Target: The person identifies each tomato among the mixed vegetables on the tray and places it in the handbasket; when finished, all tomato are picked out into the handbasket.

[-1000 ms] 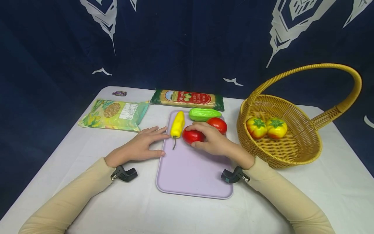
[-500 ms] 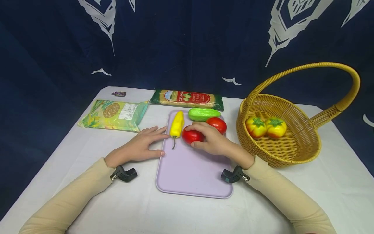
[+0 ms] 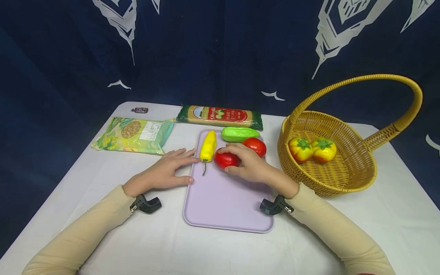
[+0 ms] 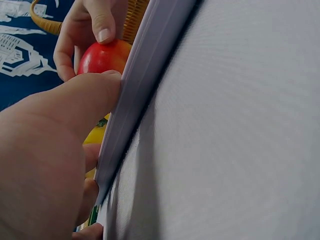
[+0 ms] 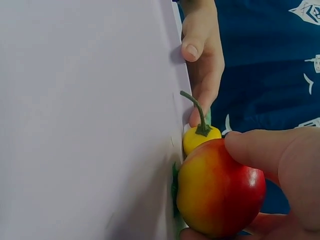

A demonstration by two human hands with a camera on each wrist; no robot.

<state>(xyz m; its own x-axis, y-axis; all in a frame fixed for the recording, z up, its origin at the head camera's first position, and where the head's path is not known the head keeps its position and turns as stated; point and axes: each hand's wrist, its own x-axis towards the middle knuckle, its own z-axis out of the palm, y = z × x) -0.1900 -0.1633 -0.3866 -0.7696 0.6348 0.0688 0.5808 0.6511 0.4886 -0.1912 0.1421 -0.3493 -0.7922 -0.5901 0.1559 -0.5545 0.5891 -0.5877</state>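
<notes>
The right hand (image 3: pixel 251 165) has thumb and fingers curved round a glossy, round red-and-yellow fruit (image 3: pixel 223 159) on the flat lilac tray (image 3: pixel 227 208). From this fruit, the left hand (image 3: pixel 168 170) lies toward nine o'clock, fingers loosely outstretched, thumb touching the tray's edge. A long yellow pepper (image 3: pixel 208 147) sits at ten, a green cucumber-shaped vegetable (image 3: pixel 240 134) at one, another glossy red fruit (image 3: pixel 255 146) at two, and a woven tan basket (image 3: pixel 319 179) at three.
</notes>
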